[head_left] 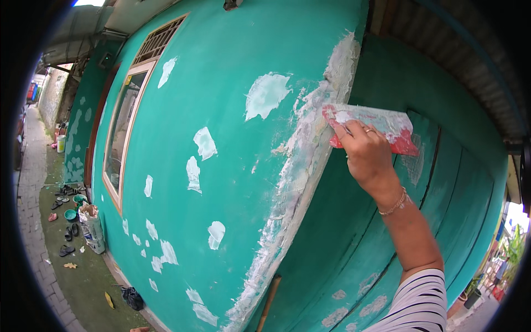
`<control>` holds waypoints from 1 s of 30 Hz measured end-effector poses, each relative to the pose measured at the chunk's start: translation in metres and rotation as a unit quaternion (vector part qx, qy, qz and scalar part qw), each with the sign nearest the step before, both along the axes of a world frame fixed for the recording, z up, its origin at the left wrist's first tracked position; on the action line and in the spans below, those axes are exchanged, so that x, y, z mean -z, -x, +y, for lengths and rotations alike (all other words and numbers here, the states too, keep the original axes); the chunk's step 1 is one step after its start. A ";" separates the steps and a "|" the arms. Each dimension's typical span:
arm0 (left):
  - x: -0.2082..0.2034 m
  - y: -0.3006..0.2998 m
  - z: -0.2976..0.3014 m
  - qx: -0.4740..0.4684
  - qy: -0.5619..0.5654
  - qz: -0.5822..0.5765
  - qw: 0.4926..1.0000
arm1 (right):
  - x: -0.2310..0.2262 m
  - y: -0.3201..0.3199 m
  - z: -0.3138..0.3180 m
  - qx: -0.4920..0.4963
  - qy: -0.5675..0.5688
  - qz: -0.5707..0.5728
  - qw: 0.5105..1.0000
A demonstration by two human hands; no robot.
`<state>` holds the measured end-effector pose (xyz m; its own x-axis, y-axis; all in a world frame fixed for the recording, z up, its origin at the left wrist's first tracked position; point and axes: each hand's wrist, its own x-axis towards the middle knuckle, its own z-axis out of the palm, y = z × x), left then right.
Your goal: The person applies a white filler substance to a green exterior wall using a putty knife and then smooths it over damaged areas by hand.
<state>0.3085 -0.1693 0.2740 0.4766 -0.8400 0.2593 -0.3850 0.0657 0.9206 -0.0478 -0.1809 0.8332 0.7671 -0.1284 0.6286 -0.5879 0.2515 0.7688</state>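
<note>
My right hand [366, 157] grips a wide red putty spreader [402, 145] smeared with white filler. Its left end meets the corner edge of the green wall [232, 72]. Down that corner runs a long, rough strip of whitish filler [301, 146], thick and uneven. Several pale filler patches, such as a large one [266, 96] near the top, dot the wall left of the strip. Of my left hand [139, 330], only what looks like a sliver of skin shows at the lower edge; its fingers cannot be made out.
A framed window [123, 127] is set in the wall at left. Along its foot are a white sack [92, 228], a green bowl [70, 214], several sandals [67, 250] and a black plastic bag [131, 299]. A wooden pole [269, 303] leans near the corner. Green panels [442, 171] stand at right.
</note>
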 end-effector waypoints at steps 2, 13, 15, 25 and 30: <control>0.004 -0.010 -0.003 0.007 -0.003 -0.007 1.000 | -0.006 -0.009 0.009 -0.023 0.022 -0.004 0.999; 0.014 -0.018 -0.016 0.020 -0.008 -0.019 1.000 | -0.200 -0.015 -0.028 0.034 0.066 -0.153 0.985; 0.014 -0.016 -0.019 0.028 -0.020 -0.015 0.999 | -0.204 -0.021 -0.035 0.079 0.022 -0.241 0.967; 0.016 -0.027 -0.045 0.060 -0.010 -0.027 0.998 | -0.121 0.006 0.020 0.185 -0.029 -0.187 0.964; -0.002 -0.030 -0.053 0.086 0.009 -0.065 0.994 | -0.157 0.003 0.035 0.081 0.038 -0.174 0.981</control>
